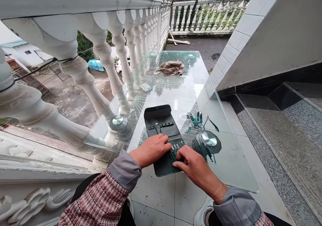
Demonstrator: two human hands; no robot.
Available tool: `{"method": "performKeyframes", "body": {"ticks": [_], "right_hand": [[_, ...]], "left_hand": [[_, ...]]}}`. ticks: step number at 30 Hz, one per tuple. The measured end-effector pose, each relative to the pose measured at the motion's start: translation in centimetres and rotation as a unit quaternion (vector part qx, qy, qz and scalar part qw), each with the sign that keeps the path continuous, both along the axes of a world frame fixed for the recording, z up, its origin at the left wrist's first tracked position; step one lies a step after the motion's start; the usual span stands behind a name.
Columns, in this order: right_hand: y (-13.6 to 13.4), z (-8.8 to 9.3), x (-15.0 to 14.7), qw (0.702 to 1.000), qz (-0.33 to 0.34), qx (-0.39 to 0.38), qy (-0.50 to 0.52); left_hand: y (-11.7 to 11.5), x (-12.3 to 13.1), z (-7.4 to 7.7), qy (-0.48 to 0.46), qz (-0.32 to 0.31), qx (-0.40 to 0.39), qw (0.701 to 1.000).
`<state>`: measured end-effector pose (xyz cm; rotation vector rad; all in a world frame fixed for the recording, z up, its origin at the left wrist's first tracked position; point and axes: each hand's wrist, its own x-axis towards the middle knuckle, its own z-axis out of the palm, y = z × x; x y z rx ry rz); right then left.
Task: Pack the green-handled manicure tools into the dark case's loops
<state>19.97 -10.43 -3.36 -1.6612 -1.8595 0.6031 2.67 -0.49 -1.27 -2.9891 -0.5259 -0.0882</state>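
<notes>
A dark manicure case (161, 118) lies unfolded near the front of the glass table, with slim green-handled manicure tools (179, 145) in its lower half. My left hand (154, 148) is closed over the case's left side, its thumb beside the tools and the other fingertips hidden. From the right, my right hand (192, 162) pinches a green tool handle at the lower half of the case; most of that tool is hidden by my fingers. One tool with a round-ended head (156, 125) sits in the upper half, next to black elastic loops.
On the glass table (236, 172), right of the case, lie nail clippers (195, 119), green-handled nippers (211, 122) and several thin tools (206, 148). Farther back are a small packet (146, 87) and a crumpled brown cloth (171, 68). A white balustrade (103, 48) runs along the left; stone steps (284, 128) rise on the right.
</notes>
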Motion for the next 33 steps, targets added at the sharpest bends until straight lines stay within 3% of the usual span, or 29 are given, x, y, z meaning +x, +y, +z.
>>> {"method": "performKeyframes", "body": {"ticks": [3, 7, 11, 21, 33], "right_hand": [[0.1, 0.1, -0.2, 0.999, 0.006, 0.029, -0.023], [-0.2, 0.9, -0.1, 0.998, 0.04, 0.004, -0.039], [-0.3, 1.2, -0.3, 0.998, 0.022, 0.003, -0.058], [-0.1, -0.9, -0.7, 0.992, -0.009, 0.102, -0.067], [0.0, 0.0, 0.1, 0.999, 0.023, 0.03, -0.018]], "left_hand": [[0.0, 0.1, -0.1, 0.003, -0.006, 0.005, 1.0], [0.1, 0.2, -0.2, 0.009, -0.013, 0.009, 1.0], [0.1, 0.1, -0.3, -0.005, -0.005, 0.002, 1.0], [0.6, 0.0, 0.1, -0.007, -0.022, 0.003, 1.0], [1.0, -0.2, -0.3, 0.013, -0.063, 0.062, 0.996]]}}
